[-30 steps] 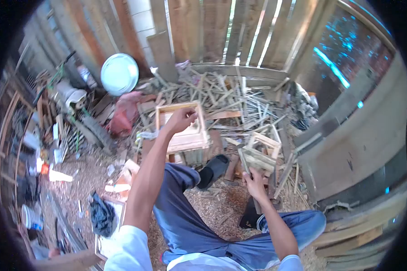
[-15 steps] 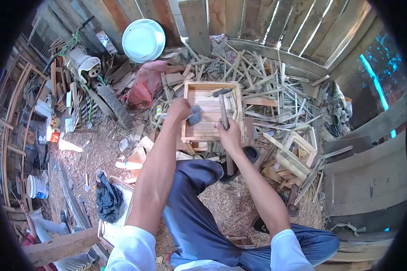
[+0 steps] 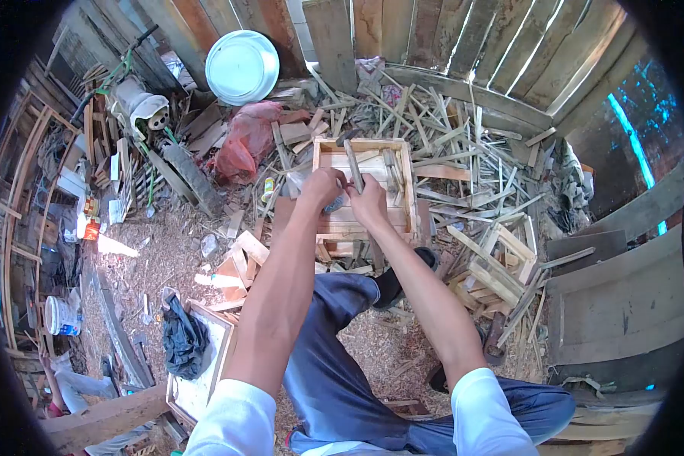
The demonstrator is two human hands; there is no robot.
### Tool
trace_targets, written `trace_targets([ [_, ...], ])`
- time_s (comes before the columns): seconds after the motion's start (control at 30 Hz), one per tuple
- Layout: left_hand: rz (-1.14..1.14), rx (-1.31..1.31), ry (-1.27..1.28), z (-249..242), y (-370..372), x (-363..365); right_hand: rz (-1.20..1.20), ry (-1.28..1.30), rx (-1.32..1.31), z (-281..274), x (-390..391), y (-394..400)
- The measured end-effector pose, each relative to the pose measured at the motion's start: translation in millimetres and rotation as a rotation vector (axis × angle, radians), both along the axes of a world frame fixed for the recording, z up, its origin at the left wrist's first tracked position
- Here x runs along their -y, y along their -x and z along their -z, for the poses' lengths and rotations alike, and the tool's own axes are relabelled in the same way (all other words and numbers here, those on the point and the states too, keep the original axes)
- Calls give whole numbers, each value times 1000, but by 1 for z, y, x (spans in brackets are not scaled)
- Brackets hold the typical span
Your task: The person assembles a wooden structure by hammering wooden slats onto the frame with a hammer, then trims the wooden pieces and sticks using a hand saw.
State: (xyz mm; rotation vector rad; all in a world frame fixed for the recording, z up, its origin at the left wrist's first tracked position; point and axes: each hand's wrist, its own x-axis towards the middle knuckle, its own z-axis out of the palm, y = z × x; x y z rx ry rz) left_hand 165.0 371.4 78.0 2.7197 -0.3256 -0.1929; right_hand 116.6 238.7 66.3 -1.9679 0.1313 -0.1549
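Note:
A shallow wooden crate [image 3: 408, 175] with a slatted bottom stands in front of me. Over its left part, my left hand [image 3: 325, 188] has its fingers closed; a clear plastic bag of small dark pieces [image 3: 337, 203] shows beside and below it, partly hidden. My right hand [image 3: 367, 199] is wrapped round the handle of a hammer [image 3: 353, 158], whose head points away towards the crate's far left corner. The two hands are close together, fingertips nearly meeting. Loose short wood pieces [image 3: 392, 169] lie inside the crate's right side.
Scrap wood strips [image 3: 463, 152] are heaped behind and right of the crate. A second small wooden frame [image 3: 509, 254] lies at right. A round metal basin [image 3: 242, 68] leans on the plank wall. At lower left are a black cloth [image 3: 184, 338], a white bucket [image 3: 62, 315] and another person's arm [image 3: 52, 384].
My left hand has moved right and my right hand left, with the hammer, so they are now side by side. The bag of dark pieces is now more hidden.

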Motion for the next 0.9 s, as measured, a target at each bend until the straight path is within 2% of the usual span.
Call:
trace_targets([
  [0.17, -178, 3, -19, 6, 0, 1, -37, 63, -29, 2, -2, -4],
  [0.3, -325, 46, 11, 2, 10, 8, -48, -10, 14, 0, -4, 3],
  [0.4, -264, 151, -62, 26, 0, 9, -25, 1, -37, -16, 1, 6],
  [0.5, -215, 196, -173, 21, 1, 18, -26, 51, -65, -20, 10, 6],
  [0.57, -211, 192, -226, 14, 5, 28, -23, -18, -12, -17, 17, 8],
  [0.73, -307, 141, -357, 4, 6, 34, 4, 84, 38, -15, 23, 7],
  [0.9, -375, 168, -458, -3, 10, 39, -13, -5, 19, -2, 19, 6],
])
